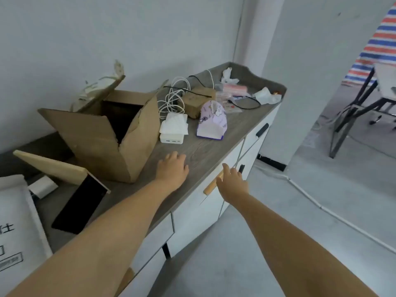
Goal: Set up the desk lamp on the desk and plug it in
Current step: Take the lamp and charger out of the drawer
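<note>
Resting left hand point(172, 168) beside cardboard box point(102, 133)

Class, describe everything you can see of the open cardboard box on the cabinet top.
The cardboard box is plain brown corrugated card, creased and worn. It rests on the grey wood-look cabinet top, near the wall, with its flaps open and one flap spread towards the camera. The inside looks dark; its contents cannot be made out. The left hand lies flat on the top just beside it.

Pale grey walls point(90, 35) meet a grey concrete floor point(246, 243); a white cabinet point(214, 202) carries a wood-grain surface point(214, 151), evenly lit.
</note>
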